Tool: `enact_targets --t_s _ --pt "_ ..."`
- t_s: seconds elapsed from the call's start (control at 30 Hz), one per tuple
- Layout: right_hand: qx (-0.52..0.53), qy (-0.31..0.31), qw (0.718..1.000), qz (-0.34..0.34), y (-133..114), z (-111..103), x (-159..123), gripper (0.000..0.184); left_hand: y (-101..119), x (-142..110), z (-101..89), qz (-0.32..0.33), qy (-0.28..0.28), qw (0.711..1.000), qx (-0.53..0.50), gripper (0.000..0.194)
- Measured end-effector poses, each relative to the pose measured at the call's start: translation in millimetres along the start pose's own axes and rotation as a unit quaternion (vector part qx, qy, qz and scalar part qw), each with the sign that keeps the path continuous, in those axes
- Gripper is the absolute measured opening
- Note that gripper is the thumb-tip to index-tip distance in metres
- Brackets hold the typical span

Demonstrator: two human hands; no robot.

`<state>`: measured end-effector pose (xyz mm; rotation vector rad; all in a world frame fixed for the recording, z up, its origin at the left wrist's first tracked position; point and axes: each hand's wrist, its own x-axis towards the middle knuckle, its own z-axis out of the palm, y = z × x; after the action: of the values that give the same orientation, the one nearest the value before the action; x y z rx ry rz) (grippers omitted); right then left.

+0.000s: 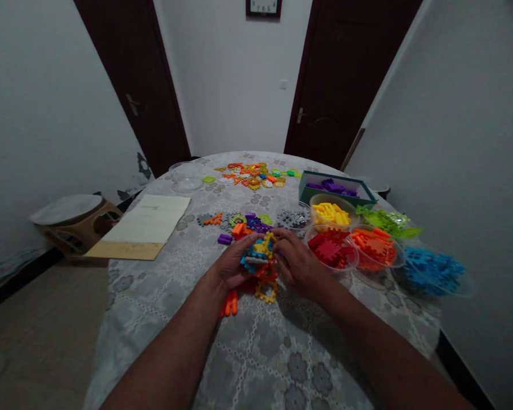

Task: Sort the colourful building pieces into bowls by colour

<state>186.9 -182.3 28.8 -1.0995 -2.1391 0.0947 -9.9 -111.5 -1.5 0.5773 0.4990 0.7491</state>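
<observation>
My left hand (233,265) is wrapped round a small assembly of plastic interlocking blocks (256,259) in blue, yellow and grey. From the other side, my right hand (297,263) has its bent fingers closed at a yellow notched piece (269,240) on the assembly's right edge; its fingertips are partly hidden. Just beneath the hands lie a yellow notched frame (266,291) and some red pieces. Orange sticks (228,304) lie by my left wrist. Beyond the assembly are purple pieces (259,222) and orange pieces (240,230).
Right of my hands stand tubs of yellow pieces (330,214), red pieces (330,248), orange pieces (376,247) and blue pieces (431,270). Behind them is a dark green box (305,191). A mixed pile (252,175) lies at the far side, an open paper folder (145,225) at left.
</observation>
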Motion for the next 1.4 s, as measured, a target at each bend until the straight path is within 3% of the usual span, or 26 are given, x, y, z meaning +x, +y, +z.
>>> enact_targets --t_s 0.17,0.33,0.47,0.6,0.67,0.77,0.83,0.93,1.07,1.17,1.3,1.4 --pt "0.012 0.014 1.0 0.0 1 7 0 0.018 1 -1 -0.3 0.034 -0.009 0.999 0.005 0.028" --pt "0.055 0.052 0.996 0.038 2 4 1 0.012 1 -1 -2.1 0.03 -0.012 0.999 0.033 0.036" --pt "0.063 0.11 0.987 0.094 18 -22 4 0.009 4 -3 -1.4 0.03 0.003 0.998 0.047 0.04" --pt "-0.047 0.234 0.954 0.18 58 -64 5 0.016 6 -6 0.1 0.03 -0.003 0.998 0.055 0.044" --pt "-0.121 0.249 0.937 0.214 80 -78 2 0.023 6 -6 0.3 0.029 -0.007 0.998 0.063 0.045" --pt "-0.188 0.233 0.924 0.237 102 -84 -7 0.03 5 -7 0.2 0.028 -0.011 0.997 0.076 0.048" --pt "-0.203 0.237 0.923 0.224 103 -79 -11 0.03 5 -7 0.2 0.027 -0.011 0.996 0.084 0.05" --pt "-0.179 0.232 0.942 0.163 82 -66 -10 0.027 4 -8 1.0 0.027 -0.014 0.995 0.093 0.051" --pt "-0.087 0.117 0.989 0.024 40 -44 -1 0.024 4 -10 2.6 0.029 -0.025 0.995 0.091 0.049" --pt "-0.038 0.035 0.998 -0.047 19 -23 2 0.027 5 -11 3.4 0.036 -0.04 0.995 0.08 0.045" --pt "-0.027 0.004 0.997 -0.069 13 -4 2 0.025 7 -13 5.0 0.034 -0.035 0.996 0.079 0.044" --pt "-0.056 0.013 0.996 -0.071 17 -3 2 0.023 10 -14 6.4 0.025 -0.034 0.996 0.079 0.044"
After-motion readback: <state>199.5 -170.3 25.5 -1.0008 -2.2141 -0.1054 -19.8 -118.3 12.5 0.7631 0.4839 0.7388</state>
